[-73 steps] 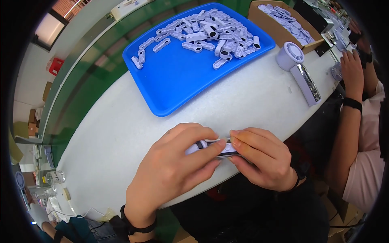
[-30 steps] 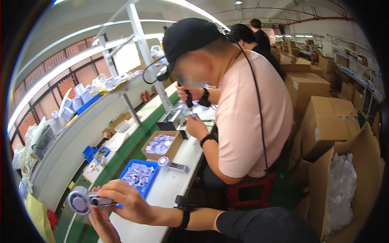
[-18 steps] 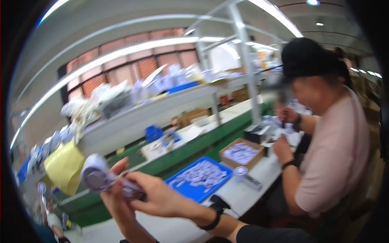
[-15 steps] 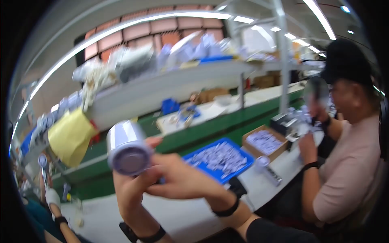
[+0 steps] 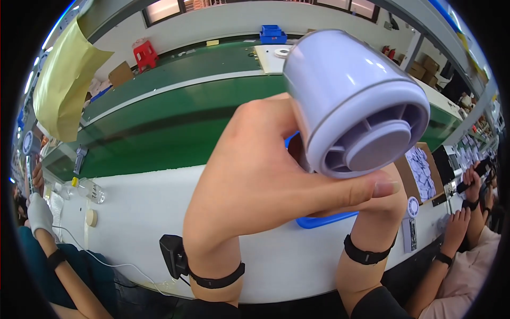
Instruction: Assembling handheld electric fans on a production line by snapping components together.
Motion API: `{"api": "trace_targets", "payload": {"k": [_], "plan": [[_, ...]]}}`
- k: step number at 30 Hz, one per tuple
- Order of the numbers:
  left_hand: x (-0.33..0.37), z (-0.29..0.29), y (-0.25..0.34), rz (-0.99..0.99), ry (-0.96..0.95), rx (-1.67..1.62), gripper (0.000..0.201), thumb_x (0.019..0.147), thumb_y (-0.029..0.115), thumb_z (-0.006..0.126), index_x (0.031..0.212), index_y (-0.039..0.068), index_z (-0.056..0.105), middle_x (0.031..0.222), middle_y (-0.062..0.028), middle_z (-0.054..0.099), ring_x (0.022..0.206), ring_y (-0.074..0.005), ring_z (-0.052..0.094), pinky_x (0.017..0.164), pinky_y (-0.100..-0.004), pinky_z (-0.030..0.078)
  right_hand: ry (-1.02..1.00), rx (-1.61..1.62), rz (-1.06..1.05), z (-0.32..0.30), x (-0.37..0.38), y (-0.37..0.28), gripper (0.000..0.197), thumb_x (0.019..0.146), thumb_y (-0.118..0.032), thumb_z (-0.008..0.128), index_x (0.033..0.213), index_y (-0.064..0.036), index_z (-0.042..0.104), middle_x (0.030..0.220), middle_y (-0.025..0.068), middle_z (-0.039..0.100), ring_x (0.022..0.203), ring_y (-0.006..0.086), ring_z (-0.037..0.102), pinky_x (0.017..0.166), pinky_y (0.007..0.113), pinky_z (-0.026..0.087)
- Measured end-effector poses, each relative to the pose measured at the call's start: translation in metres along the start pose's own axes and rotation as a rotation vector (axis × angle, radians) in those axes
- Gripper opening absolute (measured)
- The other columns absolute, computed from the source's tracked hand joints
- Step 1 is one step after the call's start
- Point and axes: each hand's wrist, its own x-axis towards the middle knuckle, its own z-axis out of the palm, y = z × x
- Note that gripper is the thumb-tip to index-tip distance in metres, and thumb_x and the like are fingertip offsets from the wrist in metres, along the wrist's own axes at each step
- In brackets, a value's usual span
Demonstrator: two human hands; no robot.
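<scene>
A lavender handheld fan (image 5: 345, 74) is held up close in front of me, its rounded head tilted and its vented round end facing me. My left hand (image 5: 244, 165) is closed around the side of the fan, the thumb stretched under the vented end. Behind it, my right hand (image 5: 390, 194) is mostly covered by the fan and the left thumb; its fingers are hidden, so I cannot tell its grip. The fan's handle does not show. Below my hands, the edge of a blue tray (image 5: 324, 219) peeks out on the white table (image 5: 287, 266).
To the right are a carton of lavender parts (image 5: 422, 173), another fan (image 5: 410, 226) and a co-worker's hands (image 5: 457, 228). A clear bottle (image 5: 91, 190), a black adapter (image 5: 172, 255) and a gloved co-worker's hand (image 5: 40, 215) are leftward. A green conveyor (image 5: 154, 138) runs behind.
The view has swung downward and to the left of the neighbour. The fan has come nearer and moved rightward in view, and my left hand now covers most of the right.
</scene>
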Motion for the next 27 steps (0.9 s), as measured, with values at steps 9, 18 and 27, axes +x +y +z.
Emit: {"api": "trace_targets", "payload": {"k": [9,18,27], "plan": [[0.02,0.003,-0.012,-0.412,-0.124,-0.319,0.037,0.077,0.019,0.098,0.099,0.0,0.077,0.079,-0.004,0.074,0.066,-0.009,0.068,0.059,-0.0234,0.053,-0.203,0.052,0.131,-0.025,0.004,0.022,0.054,0.066,-0.018,0.099,0.11,0.0022,0.073,0.116,0.0115,0.074,0.104,0.0169,0.069,0.091,0.034,0.055],[0.021,0.002,-0.03,-0.349,-0.072,-0.333,0.077,0.086,0.037,0.086,0.146,-0.002,0.057,0.124,-0.0225,0.074,0.113,-0.0265,0.073,0.097,-0.038,0.06,-0.046,0.184,0.295,-0.006,0.01,0.008,0.042,0.078,-0.012,0.095,0.113,0.0012,0.075,0.097,0.0072,0.078,0.089,0.0155,0.074,0.077,0.031,0.059],[0.016,0.003,-0.035,-0.365,0.139,-0.465,0.043,0.091,0.036,0.085,0.106,-0.004,0.076,0.106,-0.0144,0.078,0.094,-0.0195,0.075,0.082,-0.0319,0.06,-0.018,0.273,0.507,0.004,0.012,-0.009,0.033,0.083,-0.013,0.092,0.106,0.0034,0.075,0.088,0.0028,0.074,0.074,0.007,0.065,0.063,0.024,0.051]]}}
